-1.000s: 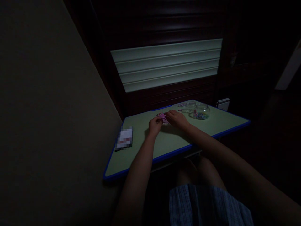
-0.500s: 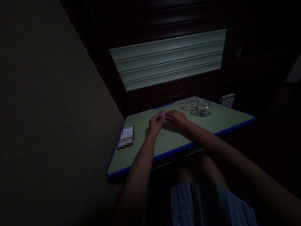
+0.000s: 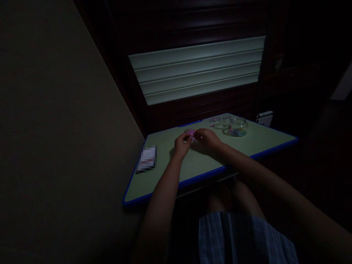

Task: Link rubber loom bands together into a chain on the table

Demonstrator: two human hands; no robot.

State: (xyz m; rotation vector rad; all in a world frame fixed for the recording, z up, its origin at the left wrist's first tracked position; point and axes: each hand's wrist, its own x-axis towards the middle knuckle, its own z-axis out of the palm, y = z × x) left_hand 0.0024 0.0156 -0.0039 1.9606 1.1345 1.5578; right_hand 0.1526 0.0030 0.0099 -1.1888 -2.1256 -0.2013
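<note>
Both hands meet over the far middle of a pale green table [image 3: 165,176] with a blue edge. A small bunch of pink pieces [image 3: 191,134] lies between them, too dark and small to name more exactly. My left hand [image 3: 182,145] is closed in a pinch at the near left side of the pink pieces. My right hand [image 3: 208,138] reaches in from the right, its fingers pinched at the same pieces and hiding part of them. Whatever lies within the fingertips is partly hidden.
A round clear jar [image 3: 238,128] with small colourful pieces stands right of my hands. Beside it are a second clear container [image 3: 225,118] and a clear dish-like thing [image 3: 219,126]. A blurred-out pale packet [image 3: 147,159] lies at the left edge. A wall [image 3: 68,128] rises on the left.
My hands stay at the pink pieces; the fingertips have come slightly closer together. The pink pieces appear slightly shifted. The view has tilted a little.
</note>
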